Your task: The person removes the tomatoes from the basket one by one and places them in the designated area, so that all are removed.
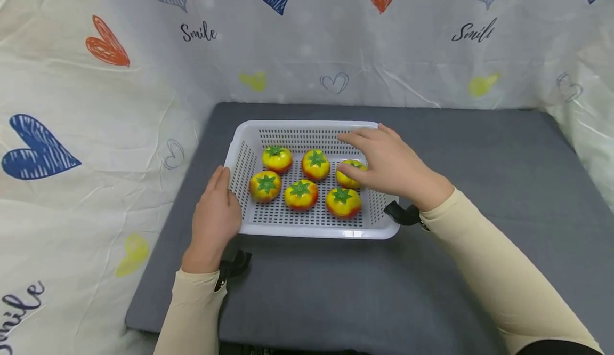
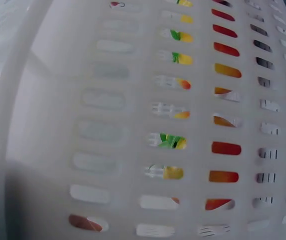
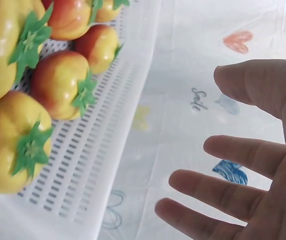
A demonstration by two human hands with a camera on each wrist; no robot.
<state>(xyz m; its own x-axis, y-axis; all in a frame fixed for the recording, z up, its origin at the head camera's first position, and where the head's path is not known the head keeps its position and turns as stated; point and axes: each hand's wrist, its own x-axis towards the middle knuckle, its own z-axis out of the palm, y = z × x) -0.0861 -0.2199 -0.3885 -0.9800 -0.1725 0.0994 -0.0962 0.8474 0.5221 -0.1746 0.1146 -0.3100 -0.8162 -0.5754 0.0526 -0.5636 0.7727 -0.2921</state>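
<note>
A white slotted plastic basket stands on the grey-covered table, holding several yellow-and-red tomatoes with green star-shaped tops. They sit in two rows. My left hand rests against the basket's left side, fingers straight along the outer wall. Close up in the left wrist view, the slotted wall fills the picture and tomato colours show through its slots. Above the basket's right end hovers my right hand, fingers spread, partly covering the rear right tomato. Nothing lies between the right hand's fingers in its wrist view.
Grey cloth covers the table around the basket. A white curtain printed with hearts and "Smile" hangs behind the table and along its left side. Black straps sit at both wrists.
</note>
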